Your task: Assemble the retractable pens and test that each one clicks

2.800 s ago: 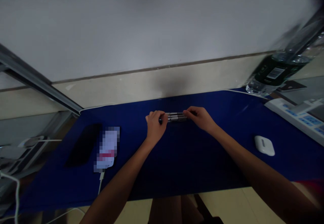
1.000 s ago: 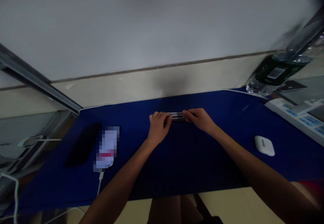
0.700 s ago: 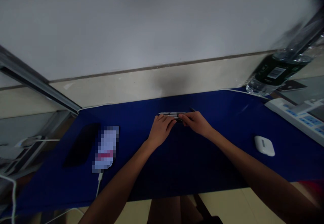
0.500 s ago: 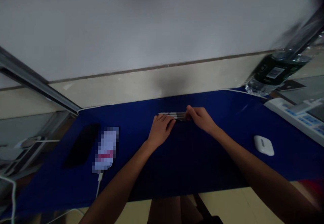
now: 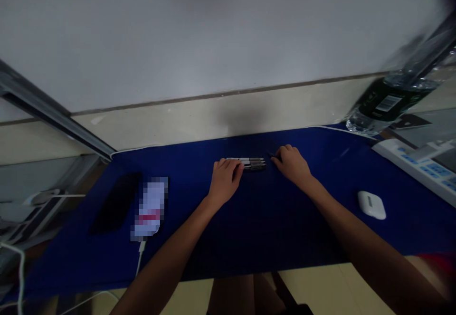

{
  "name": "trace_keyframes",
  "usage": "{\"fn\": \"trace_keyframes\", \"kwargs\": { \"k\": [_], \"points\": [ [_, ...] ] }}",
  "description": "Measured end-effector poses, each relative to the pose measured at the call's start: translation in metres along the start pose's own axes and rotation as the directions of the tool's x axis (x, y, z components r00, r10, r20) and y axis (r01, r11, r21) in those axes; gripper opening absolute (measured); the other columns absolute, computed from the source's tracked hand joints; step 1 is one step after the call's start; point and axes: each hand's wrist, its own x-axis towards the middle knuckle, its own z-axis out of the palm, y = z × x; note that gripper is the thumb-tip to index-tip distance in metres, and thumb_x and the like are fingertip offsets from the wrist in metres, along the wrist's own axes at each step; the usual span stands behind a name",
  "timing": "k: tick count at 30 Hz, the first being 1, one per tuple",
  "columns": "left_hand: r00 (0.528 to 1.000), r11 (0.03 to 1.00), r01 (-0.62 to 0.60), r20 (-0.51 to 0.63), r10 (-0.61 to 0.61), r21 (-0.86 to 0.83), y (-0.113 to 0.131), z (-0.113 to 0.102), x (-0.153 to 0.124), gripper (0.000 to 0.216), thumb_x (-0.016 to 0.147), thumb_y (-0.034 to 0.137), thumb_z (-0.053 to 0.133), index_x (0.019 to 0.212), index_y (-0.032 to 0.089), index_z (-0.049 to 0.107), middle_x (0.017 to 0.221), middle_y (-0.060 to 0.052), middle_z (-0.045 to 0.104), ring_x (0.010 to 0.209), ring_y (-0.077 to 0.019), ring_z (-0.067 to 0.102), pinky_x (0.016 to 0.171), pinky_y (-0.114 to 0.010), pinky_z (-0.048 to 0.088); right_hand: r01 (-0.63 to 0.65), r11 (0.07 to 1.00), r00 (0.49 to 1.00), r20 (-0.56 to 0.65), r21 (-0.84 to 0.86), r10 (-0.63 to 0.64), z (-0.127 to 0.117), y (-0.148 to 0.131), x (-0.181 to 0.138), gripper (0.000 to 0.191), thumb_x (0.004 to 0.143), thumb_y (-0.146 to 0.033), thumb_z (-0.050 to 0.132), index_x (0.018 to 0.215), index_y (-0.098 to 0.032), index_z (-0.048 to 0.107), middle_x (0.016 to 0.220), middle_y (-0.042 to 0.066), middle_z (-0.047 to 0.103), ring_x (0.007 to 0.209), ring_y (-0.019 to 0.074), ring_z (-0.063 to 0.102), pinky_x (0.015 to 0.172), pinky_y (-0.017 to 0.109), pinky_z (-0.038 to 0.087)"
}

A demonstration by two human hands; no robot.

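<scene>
L hand [image 5: 225, 180] open on 3 pens [image 5: 253, 163]; R hand [image 5: 292, 165] open just beside.

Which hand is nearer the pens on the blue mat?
Left: the left hand lies on the end of the pens. The right hand sits apart, just past their tips.

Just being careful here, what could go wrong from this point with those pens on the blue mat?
The pens lie loose side by side on the blue mat. Only the left hand is on them, with the right hand apart, so they could roll or spread. The left forearm also passes close to the white cable of the blurred-out device, and might snag it and drag the device.
</scene>
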Motion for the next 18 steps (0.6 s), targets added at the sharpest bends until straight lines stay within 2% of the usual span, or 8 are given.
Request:
{"fn": "trace_keyframes", "kwargs": {
  "k": [2, 4, 6, 8, 10, 14, 18],
  "points": [
    [1.000, 1.000, 0.019, -0.014, -0.019, 0.002, -0.001, 0.001, 0.000, 0.026, 0.100, 0.034, 0.038, 0.098, 0.021, 0.060, 0.093, -0.003, 0.067, 0.086, -0.0188, 0.054, 0.079, -0.034, 0.035, -0.037, 0.996, 0.999, -0.014, 0.087, 0.038, -0.003, -0.001, 0.002, 0.013, 0.085, -0.028, 0.057, 0.086, -0.015, 0.059, 0.091, 0.016, 0.064, 0.088, 0.0300, 0.059, 0.073, 0.040, 0.044],
    [0.998, 0.999, 0.050, -0.040, -0.050, 0.005, -0.002, 0.001, 0.001, 0.026, 0.100, 0.034, 0.039, 0.098, 0.021, 0.061, 0.092, -0.003, 0.067, 0.084, -0.0186, 0.054, 0.077, -0.034, 0.034, -0.077, 0.941, 0.997, -0.002, 0.328, 0.083, -0.007, -0.005, 0.004, 0.014, 0.086, -0.030, 0.055, 0.091, -0.017, 0.059, 0.083, 0.011, 0.066, 0.077, 0.0251, 0.060, 0.069, 0.037, 0.045],
    [0.993, 0.995, 0.095, -0.065, -0.094, 0.008, -0.004, 0.001, 0.002, 0.026, 0.100, 0.034, 0.039, 0.096, 0.021, 0.061, 0.090, -0.003, 0.067, 0.082, -0.0186, 0.054, 0.075, -0.034, 0.034, -0.076, 0.765, 0.997, 0.067, 0.639, 0.042, -0.011, -0.010, 0.006, 0.018, 0.084, -0.034, 0.059, 0.093, -0.019, 0.060, 0.077, 0.006, 0.066, 0.069, 0.0199, 0.061, 0.065, 0.033, 0.045],
    [0.988, 0.991, 0.134, -0.074, -0.133, 0.007, -0.005, 0.001, 0.004, 0.026, 0.100, 0.034, 0.039, 0.095, 0.021, 0.061, 0.088, -0.003, 0.067, 0.081, -0.0187, 0.053, 0.074, -0.033, 0.033, -0.093, 0.585, 0.993, 0.118, 0.806, -0.005, -0.016, -0.017, 0.006, 0.022, 0.080, -0.038, 0.064, 0.093, -0.020, 0.063, 0.078, 0.004, 0.065, 0.067, 0.0171, 0.059, 0.061, 0.031, 0.044],
    [0.986, 0.988, 0.155, -0.070, -0.154, 0.005, -0.006, 0.000, 0.004, 0.028, 0.100, 0.034, 0.038, 0.094, 0.021, 0.061, 0.087, -0.003, 0.066, 0.080, -0.0188, 0.053, 0.073, -0.033, 0.033, -0.116, 0.514, 0.990, 0.140, 0.850, -0.008, -0.019, -0.024, 0.004, 0.024, 0.077, -0.038, 0.067, 0.093, -0.020, 0.067, 0.071, 0.002, 0.062, 0.062, 0.0151, 0.055, 0.058, 0.030, 0.041],
    [0.984, 0.987, 0.162, -0.077, -0.160, 0.015, -0.006, 0.000, 0.004, 0.028, 0.100, 0.034, 0.038, 0.093, 0.021, 0.061, 0.086, -0.002, 0.066, 0.080, -0.0190, 0.053, 0.073, -0.033, 0.032, -0.135, 0.375, 0.990, 0.136, 0.917, 0.026, -0.022, -0.030, 0.002, 0.023, 0.077, -0.035, 0.068, 0.092, -0.018, 0.068, 0.069, 0.001, 0.062, 0.063, 0.0142, 0.054, 0.061, 0.030, 0.042],
    [0.984, 0.987, 0.161, -0.078, -0.160, 0.007, -0.006, 0.001, 0.004, 0.027, 0.100, 0.034, 0.038, 0.091, 0.021, 0.061, 0.085, -0.002, 0.066, 0.080, -0.0185, 0.053, 0.073, -0.033, 0.032, -0.147, 0.295, 0.989, 0.141, 0.944, 0.042, -0.022, -0.030, 0.003, 0.021, 0.077, -0.034, 0.069, 0.090, -0.018, 0.068, 0.068, 0.001, 0.062, 0.065, 0.0140, 0.055, 0.065, 0.030, 0.042]
  ]
}}
